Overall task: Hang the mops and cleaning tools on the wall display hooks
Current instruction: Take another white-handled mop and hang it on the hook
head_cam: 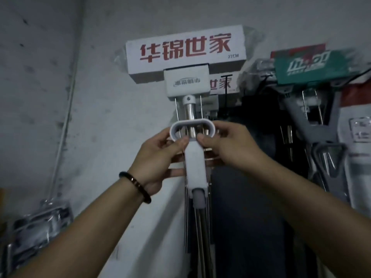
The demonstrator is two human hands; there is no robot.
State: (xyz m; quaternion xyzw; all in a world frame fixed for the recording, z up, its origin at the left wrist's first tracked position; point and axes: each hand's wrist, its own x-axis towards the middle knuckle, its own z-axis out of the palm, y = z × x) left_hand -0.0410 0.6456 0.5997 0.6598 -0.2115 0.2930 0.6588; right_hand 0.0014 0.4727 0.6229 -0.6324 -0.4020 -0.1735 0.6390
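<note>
Both of your hands are up on the mop (192, 109), which stands head-up against the wall (100, 87). Your left hand (160, 155) has its grip clamped on the left end of the white oval handle (192, 128), thumb pressed on the front just below the loop. Your right hand (224, 145) has its grip clamped on the right end, thumb meeting the left one near the middle. Below the handle, the white slider (195, 167) runs down over the steel pole (200, 227). Above, the mop's head sits in a white box (185, 51) with red characters, high on the wall. A bracelet (134, 186) circles your left wrist. To the right, more mops hang close together, one under a green card (309, 66). Low on the left, wrapped goods (40, 223) lie blurred.
</note>
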